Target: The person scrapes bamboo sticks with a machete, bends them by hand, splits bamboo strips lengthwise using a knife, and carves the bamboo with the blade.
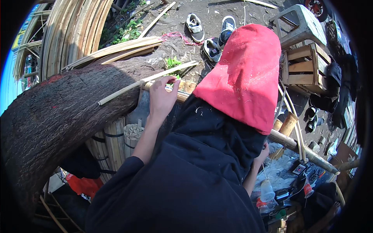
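My left hand [161, 97] reaches forward and closes on a long thin bamboo strip [128, 87] that lies across a thick dark tree trunk [58, 112]. Only the knuckles of my right hand [262, 152] show at the lower right, beside my black garment [194, 174]. It is next to a thick bamboo pole [299, 149], and what it holds is hidden. A red cloth [244, 73] covers my raised knee between the two hands.
Bundles of split bamboo [116, 143] stand under the trunk, and curved bamboo strips [74, 31] pile up at the upper left. Several shoes [210, 33], a wooden crate [305, 68] and a grey plastic stool [301, 23] sit beyond. A plastic bottle [267, 192] stands among clutter at the lower right.
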`<action>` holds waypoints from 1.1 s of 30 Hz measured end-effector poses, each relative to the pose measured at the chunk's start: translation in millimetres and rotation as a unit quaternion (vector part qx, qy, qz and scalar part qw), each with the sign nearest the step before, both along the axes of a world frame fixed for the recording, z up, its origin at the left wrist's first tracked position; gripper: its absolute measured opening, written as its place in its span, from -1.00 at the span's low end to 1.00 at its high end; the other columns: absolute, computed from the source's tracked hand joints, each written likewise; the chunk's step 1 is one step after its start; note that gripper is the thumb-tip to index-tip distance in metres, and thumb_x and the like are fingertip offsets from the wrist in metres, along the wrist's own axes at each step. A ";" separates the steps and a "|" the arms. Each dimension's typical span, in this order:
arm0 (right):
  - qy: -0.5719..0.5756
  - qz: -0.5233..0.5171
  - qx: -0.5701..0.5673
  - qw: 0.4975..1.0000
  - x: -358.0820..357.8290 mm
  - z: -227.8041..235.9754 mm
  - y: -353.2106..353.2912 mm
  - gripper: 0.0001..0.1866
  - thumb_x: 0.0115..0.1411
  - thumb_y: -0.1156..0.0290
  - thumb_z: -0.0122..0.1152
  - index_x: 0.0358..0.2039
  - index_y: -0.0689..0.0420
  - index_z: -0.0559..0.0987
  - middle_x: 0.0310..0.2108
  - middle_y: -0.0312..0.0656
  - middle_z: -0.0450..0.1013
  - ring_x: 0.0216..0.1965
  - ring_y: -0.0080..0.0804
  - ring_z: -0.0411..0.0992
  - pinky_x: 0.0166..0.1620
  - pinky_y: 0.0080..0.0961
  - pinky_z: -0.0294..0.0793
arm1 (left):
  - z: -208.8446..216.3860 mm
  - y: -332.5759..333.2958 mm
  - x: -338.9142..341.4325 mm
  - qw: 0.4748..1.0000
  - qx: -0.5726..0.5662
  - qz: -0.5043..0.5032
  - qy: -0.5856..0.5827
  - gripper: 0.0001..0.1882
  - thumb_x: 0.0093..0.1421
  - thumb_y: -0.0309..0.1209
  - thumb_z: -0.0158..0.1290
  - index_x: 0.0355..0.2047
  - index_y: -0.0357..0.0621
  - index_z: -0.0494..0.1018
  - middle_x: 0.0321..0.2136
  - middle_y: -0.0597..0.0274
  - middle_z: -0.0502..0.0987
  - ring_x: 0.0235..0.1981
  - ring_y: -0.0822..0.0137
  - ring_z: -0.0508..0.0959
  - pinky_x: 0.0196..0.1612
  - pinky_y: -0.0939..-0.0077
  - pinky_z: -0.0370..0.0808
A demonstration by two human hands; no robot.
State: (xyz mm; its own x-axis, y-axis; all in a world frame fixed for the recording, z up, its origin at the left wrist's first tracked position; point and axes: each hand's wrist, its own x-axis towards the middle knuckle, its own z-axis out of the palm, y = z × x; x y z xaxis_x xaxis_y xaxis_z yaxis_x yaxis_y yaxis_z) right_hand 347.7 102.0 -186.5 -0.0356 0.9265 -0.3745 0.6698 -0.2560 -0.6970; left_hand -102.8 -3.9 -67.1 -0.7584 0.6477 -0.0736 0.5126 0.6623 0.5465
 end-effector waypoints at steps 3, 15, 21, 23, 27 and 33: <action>-0.002 0.006 -0.012 1.000 -1.3 0.4 3.1 -0.78 0.09 0.40 0.32 -0.41 0.27 0.48 -0.50 -0.24 0.45 -0.38 -0.53 0.30 -0.22 -0.48 0.36 | -30.8 -12.2 20.6 0.961 0.099 0.185 -0.180 -0.71 0.26 -0.36 0.21 -0.09 -0.26 0.52 -0.30 0.18 0.63 -0.27 0.43 0.61 -0.23 0.54 0.54; 0.004 -0.035 -0.018 0.999 -17.5 35.1 -2.3 -0.80 0.16 0.39 0.29 -0.37 0.28 0.54 -0.55 -0.26 0.44 -0.43 -0.63 0.29 -0.32 -0.50 0.35 | -19.7 39.4 45.5 0.970 0.079 0.018 -0.230 -0.80 0.35 -0.38 0.04 -0.16 -0.28 0.50 -0.31 0.09 0.60 -0.30 0.30 0.61 -0.18 0.46 0.52; -0.013 -0.161 0.024 0.987 -7.1 38.5 -4.3 -0.62 0.31 0.18 0.26 -0.49 0.24 0.49 -0.68 -0.30 0.24 -0.57 -0.60 0.12 -0.48 -0.46 0.15 | -7.9 85.6 91.5 0.988 0.112 -0.074 -0.076 -0.64 0.35 -0.30 0.08 0.06 -0.24 0.37 0.06 -0.06 0.29 0.11 0.01 0.34 0.21 0.13 0.25; 0.024 -0.260 0.068 0.963 -0.4 53.2 9.1 -0.64 0.29 0.17 0.27 -0.48 0.19 0.50 -0.68 -0.38 0.28 -0.59 -0.63 0.15 -0.50 -0.49 0.13 | -5.9 83.3 91.1 0.986 0.095 -0.092 -0.103 -0.63 0.37 -0.27 0.06 0.07 -0.24 0.37 0.07 -0.07 0.27 0.14 0.00 0.33 0.23 0.12 0.23; -0.063 -0.359 0.195 0.911 33.0 85.6 43.6 -0.61 0.28 0.11 0.28 -0.44 0.22 0.54 -0.68 -0.33 0.32 -0.59 -0.58 0.23 -0.49 -0.46 0.21 | -17.0 83.3 86.5 0.982 0.099 -0.115 -0.115 -0.61 0.38 -0.24 0.03 0.08 -0.25 0.36 0.09 -0.06 0.27 0.17 0.01 0.30 0.26 0.11 0.20; -0.162 -0.458 0.204 0.850 114.8 85.4 93.9 -0.40 0.15 -0.17 0.30 -0.43 0.25 0.70 -0.56 -0.08 0.56 -0.49 -0.30 0.55 -0.33 -0.46 0.49 | -14.7 87.2 86.0 0.984 0.080 -0.106 -0.118 -0.61 0.38 -0.21 0.01 0.05 -0.26 0.38 0.05 -0.07 0.31 0.14 0.01 0.32 0.26 0.13 0.20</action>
State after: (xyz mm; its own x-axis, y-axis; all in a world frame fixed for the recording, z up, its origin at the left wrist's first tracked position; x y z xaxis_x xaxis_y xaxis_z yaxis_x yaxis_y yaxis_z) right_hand 462.5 196.0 -101.1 0.8141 0.5656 0.1316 0.4936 -0.5545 -0.6700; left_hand -16.8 83.3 -81.8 -0.5787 0.8073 -0.1156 0.4759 0.4494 0.7560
